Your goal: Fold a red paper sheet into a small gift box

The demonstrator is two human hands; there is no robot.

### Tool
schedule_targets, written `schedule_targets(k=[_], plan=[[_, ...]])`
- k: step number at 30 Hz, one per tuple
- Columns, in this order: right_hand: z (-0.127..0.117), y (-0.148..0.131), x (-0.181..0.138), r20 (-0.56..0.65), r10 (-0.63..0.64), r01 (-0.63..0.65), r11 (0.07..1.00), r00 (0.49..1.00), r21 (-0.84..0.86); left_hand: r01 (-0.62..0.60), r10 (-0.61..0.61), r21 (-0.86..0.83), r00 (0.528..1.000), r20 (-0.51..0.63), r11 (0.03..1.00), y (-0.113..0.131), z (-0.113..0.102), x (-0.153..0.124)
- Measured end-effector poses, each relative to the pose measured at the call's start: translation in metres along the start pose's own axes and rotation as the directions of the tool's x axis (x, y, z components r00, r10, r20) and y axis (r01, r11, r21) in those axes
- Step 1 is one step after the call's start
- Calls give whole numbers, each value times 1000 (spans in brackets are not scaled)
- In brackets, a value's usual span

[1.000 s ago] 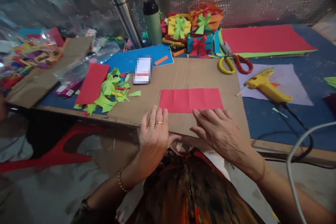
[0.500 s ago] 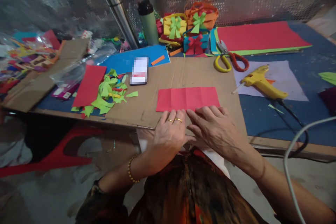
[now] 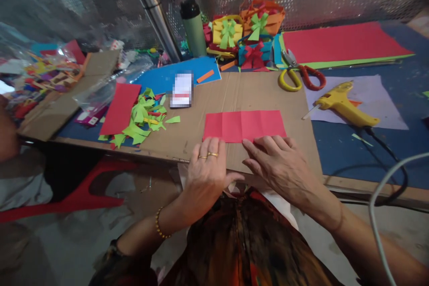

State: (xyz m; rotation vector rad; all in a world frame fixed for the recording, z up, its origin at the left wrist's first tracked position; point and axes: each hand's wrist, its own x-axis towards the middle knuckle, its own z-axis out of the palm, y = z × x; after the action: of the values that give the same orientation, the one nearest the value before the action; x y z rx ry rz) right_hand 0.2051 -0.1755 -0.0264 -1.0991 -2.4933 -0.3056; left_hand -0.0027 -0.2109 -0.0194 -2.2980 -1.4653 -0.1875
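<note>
A creased red paper rectangle (image 3: 244, 125) lies flat on a brown cardboard sheet (image 3: 234, 94). My left hand (image 3: 206, 170), with two rings, rests palm down on the cardboard, fingers stretched out and fingertips at the paper's near left edge. My right hand (image 3: 278, 165) lies flat beside it, fingers spread, fingertips on the paper's near right edge. Neither hand holds anything.
Yellow glue gun (image 3: 342, 107) with cord on lilac paper at right. Scissors (image 3: 300, 76) behind the cardboard. Paper gift baskets (image 3: 248, 35), green bottle (image 3: 194, 27) and steel flask (image 3: 156, 13) at back. Green scraps (image 3: 140, 118) and red sheet (image 3: 119, 108) left. Red and green sheets (image 3: 342, 44) far right.
My left hand slid right toward the paper's near edge, then drew back a little left. My right hand stayed on the paper's near right edge.
</note>
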Motion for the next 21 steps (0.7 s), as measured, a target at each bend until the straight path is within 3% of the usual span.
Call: schedule_targets(k=[3,5,9,16,21], plan=[[1,1,0,-18,-21,21,1000,1000,-5,-121,117,-64,991,-61,991,3,9,6],[2,2,-1,-35,-29,29,1000,999,-3,-143,140,-65,989,-44,988,5,12,6],[1,2,-1,-37,-30,30,1000,999,0,-77,77,-32,997,10,997,5,7,-3],[2,2,-3,-23,-7,7,1000,1000,0,108,-108,7,994,-29,994,-8,12,-17],[4,2,-2,-45,-26,26,1000,999,7,80,-80,62,997,1,995,-14,6,-19]])
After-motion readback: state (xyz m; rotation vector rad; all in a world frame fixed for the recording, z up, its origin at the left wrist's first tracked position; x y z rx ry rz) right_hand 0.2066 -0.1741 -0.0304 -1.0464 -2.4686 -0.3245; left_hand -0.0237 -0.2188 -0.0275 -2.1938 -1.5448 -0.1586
